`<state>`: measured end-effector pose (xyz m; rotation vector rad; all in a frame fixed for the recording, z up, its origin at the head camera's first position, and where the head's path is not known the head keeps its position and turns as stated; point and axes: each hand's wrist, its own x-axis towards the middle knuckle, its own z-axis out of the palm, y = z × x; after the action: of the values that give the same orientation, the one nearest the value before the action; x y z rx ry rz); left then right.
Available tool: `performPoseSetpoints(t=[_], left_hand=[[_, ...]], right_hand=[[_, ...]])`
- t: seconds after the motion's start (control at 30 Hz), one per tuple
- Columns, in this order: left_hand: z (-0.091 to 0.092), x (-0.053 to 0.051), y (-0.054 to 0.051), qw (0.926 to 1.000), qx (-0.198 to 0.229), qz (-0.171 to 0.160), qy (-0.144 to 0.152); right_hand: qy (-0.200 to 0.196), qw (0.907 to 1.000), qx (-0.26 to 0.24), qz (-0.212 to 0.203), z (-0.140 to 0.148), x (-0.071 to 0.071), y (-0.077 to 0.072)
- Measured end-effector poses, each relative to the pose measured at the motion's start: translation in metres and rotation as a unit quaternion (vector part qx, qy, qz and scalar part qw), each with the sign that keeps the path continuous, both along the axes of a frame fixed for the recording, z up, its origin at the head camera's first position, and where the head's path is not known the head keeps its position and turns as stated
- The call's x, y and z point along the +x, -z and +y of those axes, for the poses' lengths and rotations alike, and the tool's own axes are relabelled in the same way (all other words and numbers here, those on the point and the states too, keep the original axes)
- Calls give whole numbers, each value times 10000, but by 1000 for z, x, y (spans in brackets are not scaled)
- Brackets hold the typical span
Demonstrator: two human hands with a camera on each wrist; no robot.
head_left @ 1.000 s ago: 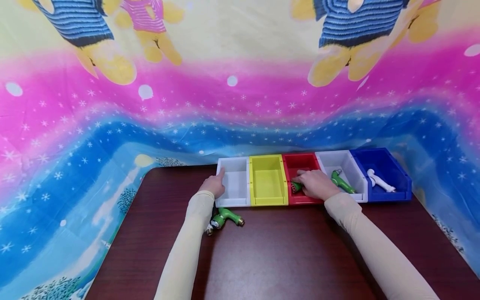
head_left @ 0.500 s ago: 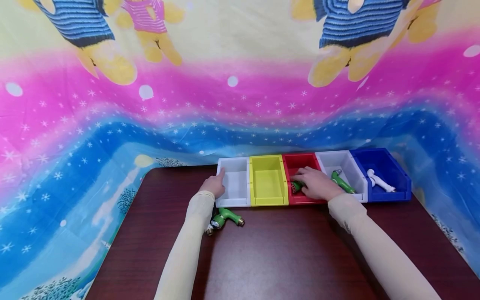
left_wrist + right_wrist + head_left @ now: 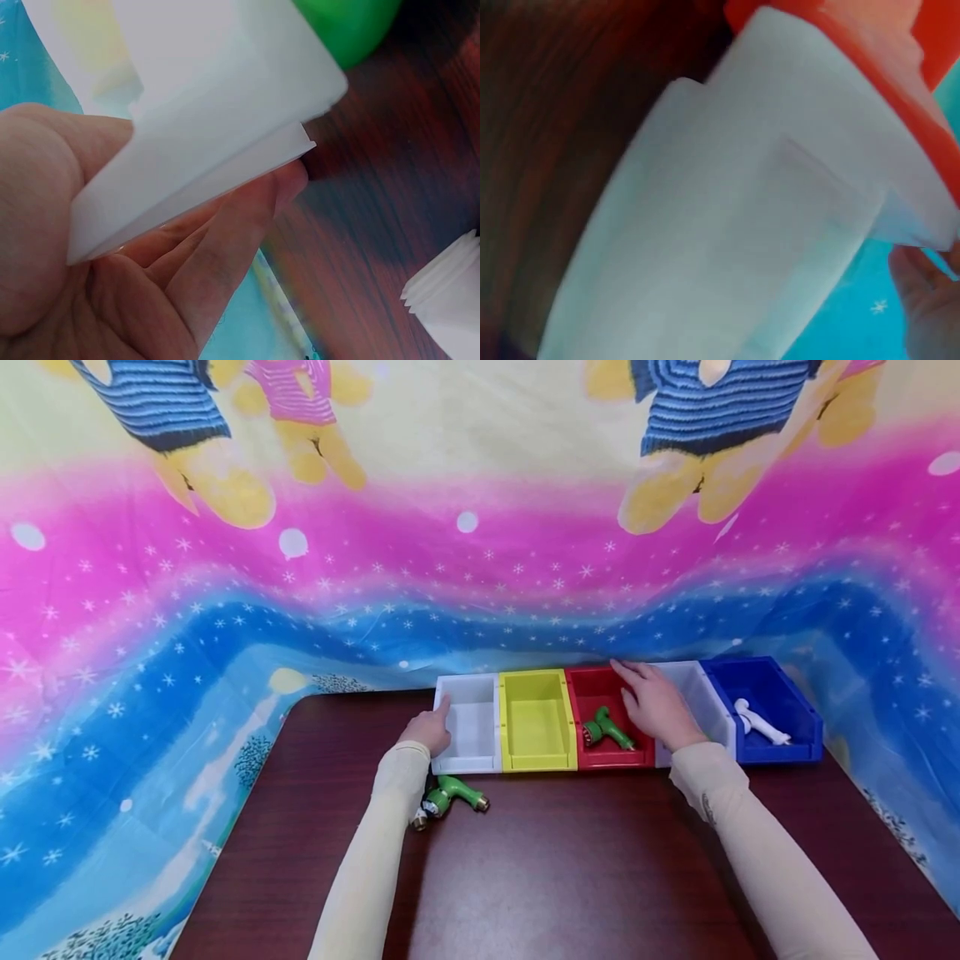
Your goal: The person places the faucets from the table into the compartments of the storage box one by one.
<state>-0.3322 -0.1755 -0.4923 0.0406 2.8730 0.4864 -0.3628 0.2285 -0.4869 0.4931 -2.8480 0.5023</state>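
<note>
A: What is hidden or cut off?

B: The near edge of the worktop (image 3: 570, 860) is cut off by the frame, as are the left sleeve (image 3: 367, 860) and the right sleeve (image 3: 787, 868). A small metal-ended piece (image 3: 418, 820) is partly covered by the left sleeve, so its full shape cannot be told. The inside of the right white bin (image 3: 716, 714) is largely covered by the right hand (image 3: 662, 706), and the right wrist view is blurred.

A: How is each grip held?

B: Near the worktop's rounded far left corner, the outer wall of the left white bin (image 3: 471, 727) is pinched by the left hand (image 3: 427, 729). The grip of the right hand is wide, its fingers stretched over the join between the right white bin and the red bin (image 3: 592, 689).

A: Where are the taps?

B: A green tap (image 3: 617, 735) is contained in the red bin, another green tap (image 3: 453, 791) is laid on the worktop before the left white bin, and a white tap (image 3: 765, 725) is contained in the blue bin (image 3: 750, 677), towards the far right corner.

A: And materials?

B: The bins are moulded in smooth plastic; the green taps are bent and brass-tipped. The worktop is finished in dark, reddish wood grain.
</note>
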Motion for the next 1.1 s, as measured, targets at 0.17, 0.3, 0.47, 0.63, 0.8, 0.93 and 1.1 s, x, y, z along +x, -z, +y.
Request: performPoseSetpoints(t=[0.17,0.3,0.47,0.63,0.8,0.93,1.1], left_hand=[[1,-1,2,10000,-44,19,38],[1,0,3,9998,-55,101,152],[-2,5,-2,9995,139,187,217],[-6,13,-13,9970,-383,595,321],[-13,31,-27,9800,-927,1644,637],[-17,53,-32,9631,-952,2301,1024],[-17,83,-23,9564,-998,2267,1544]], right_hand=[[123,9989,-85,-447,4,-4,11],[129,9964,-136,-826,6,-6,16],[100,9956,64,-932,7,-9,17],[58,9946,136,-1023,7,-11,18],[99,9942,125,-1066,6,-10,20],[82,9942,107,-1064,6,-10,20],[96,9940,103,-1083,6,-11,20]])
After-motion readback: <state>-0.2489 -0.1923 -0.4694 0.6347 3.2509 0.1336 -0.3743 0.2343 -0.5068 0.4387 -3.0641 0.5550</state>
